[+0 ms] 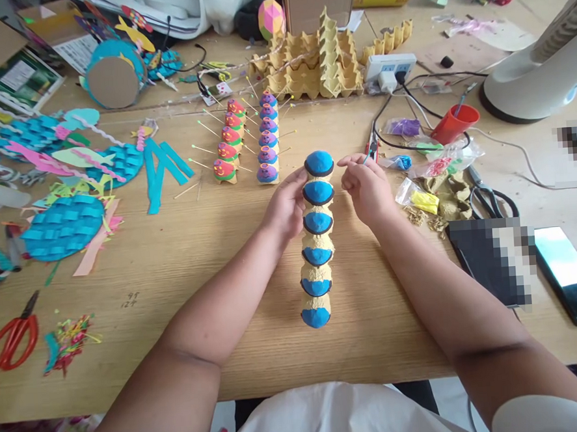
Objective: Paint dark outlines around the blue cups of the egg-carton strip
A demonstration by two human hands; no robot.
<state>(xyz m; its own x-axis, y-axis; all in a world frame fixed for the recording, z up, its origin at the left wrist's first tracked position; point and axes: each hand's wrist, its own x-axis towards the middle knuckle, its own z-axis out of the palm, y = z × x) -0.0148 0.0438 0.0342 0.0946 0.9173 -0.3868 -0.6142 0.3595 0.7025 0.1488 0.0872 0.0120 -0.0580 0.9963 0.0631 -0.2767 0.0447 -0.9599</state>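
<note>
A strip of egg-carton cups (318, 243) stretches toward me over the table, its domes covered with blue clay edged in a dark line. My left hand (288, 206) is closed on the far left side of this strip, fingers partly hidden by it. Just right of the far dome is my right hand (367, 188), apart from the strip. Its fingers are curled together, with a small bluish sliver at them that I cannot make out. Beyond my hands stand two finished-looking caterpillars, one red and green (230, 141), one purple and blue (267, 139), with pins sticking out.
Egg trays (293, 66) and a power strip (391, 66) lie at the back. At right are a red cup (455, 122), clay packets (424, 201), black scissors (492, 197) and a phone (570, 277). Woven blue paper fish (64, 226) and red scissors (12, 340) lie left.
</note>
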